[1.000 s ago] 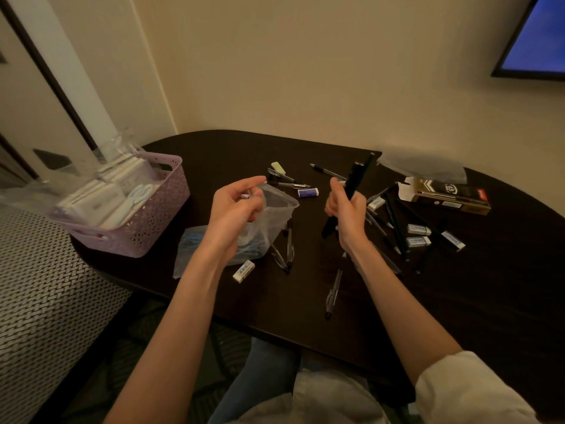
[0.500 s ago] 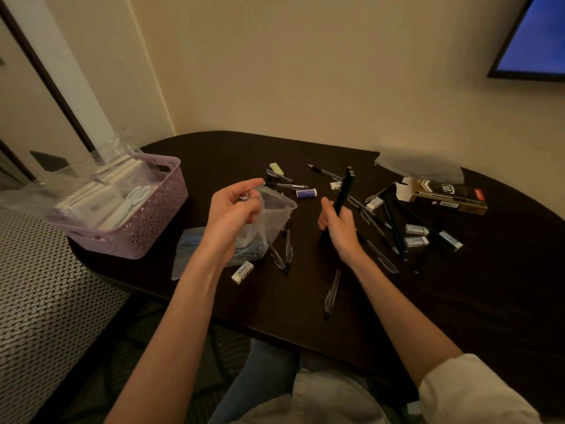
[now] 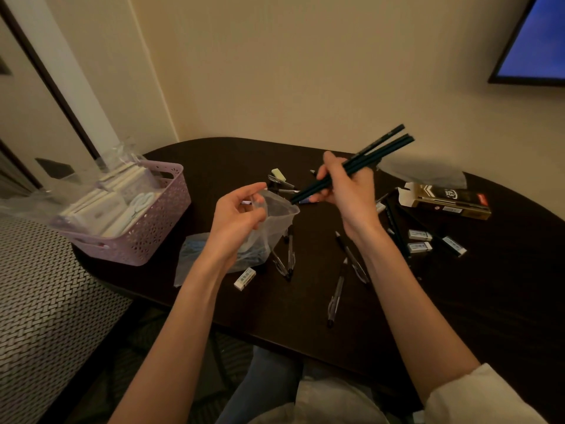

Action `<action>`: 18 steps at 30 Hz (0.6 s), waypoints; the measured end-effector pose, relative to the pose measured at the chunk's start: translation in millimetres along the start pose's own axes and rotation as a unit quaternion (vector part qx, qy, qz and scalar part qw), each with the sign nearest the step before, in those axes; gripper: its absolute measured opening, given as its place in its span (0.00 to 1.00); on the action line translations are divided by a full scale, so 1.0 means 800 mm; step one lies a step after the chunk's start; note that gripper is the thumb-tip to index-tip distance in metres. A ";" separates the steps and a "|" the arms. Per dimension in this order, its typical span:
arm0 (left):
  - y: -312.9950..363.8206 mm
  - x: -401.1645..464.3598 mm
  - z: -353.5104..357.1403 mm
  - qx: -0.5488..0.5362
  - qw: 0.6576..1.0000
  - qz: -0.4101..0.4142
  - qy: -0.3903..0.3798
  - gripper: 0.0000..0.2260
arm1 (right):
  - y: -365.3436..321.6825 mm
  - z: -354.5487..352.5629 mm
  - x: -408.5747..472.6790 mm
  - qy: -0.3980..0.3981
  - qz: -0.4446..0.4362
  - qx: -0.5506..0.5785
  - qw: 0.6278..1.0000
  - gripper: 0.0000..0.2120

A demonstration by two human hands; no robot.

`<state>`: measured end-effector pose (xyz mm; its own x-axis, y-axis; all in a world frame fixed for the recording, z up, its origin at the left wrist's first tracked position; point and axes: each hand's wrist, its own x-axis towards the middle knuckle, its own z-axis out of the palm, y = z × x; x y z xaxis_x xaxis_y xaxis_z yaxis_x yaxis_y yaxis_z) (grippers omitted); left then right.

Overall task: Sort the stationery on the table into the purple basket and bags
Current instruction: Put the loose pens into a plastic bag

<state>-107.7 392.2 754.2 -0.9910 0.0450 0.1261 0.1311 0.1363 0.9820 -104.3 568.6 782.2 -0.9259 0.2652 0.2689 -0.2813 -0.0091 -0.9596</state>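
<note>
My right hand (image 3: 348, 191) grips a bundle of dark pencils (image 3: 376, 149), tilted with the lower ends over the mouth of a clear plastic bag (image 3: 275, 221). My left hand (image 3: 237, 215) pinches the bag's rim and holds it open above the dark table (image 3: 305, 332). Bluish items lie in the bag's bottom. The purple basket (image 3: 153, 228) stands at the table's left end, full of white packets. Several pens (image 3: 337, 289) and white erasers (image 3: 420, 246) lie loose on the table.
An opened dark and gold pencil box (image 3: 449, 198) lies at the right, with another clear bag (image 3: 425, 172) behind it. One eraser (image 3: 244, 278) sits near the front edge by the held bag. A patterned seat (image 3: 46, 316) is on the left.
My right hand lifted the pencils from upright on the table and tilted them, lower ends now toward the bag's mouth. My left hand kept the bag held open.
</note>
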 end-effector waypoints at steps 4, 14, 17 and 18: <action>0.010 0.001 -0.009 -0.015 1.000 0.008 0.002 0.21 | -0.001 0.024 0.004 -0.046 -0.016 -0.024 0.999 0.13; 0.044 0.003 -0.046 -0.105 0.993 0.041 0.042 0.21 | -0.001 0.088 0.018 -0.113 -0.028 -0.104 0.988 0.15; 0.055 0.008 -0.059 -0.140 0.987 0.058 0.048 0.21 | -0.007 0.106 0.021 -0.120 -0.044 -0.098 0.987 0.14; 0.058 0.011 -0.062 -0.143 0.986 0.063 0.052 0.21 | -0.009 0.112 0.022 -0.129 -0.042 -0.093 0.986 0.14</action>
<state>-111.5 349.5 808.0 -0.9668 -0.0606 0.2481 0.2545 -0.1500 0.9554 -141.2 487.3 801.4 -0.9415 0.0040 0.3371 -0.3305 0.1850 -0.9255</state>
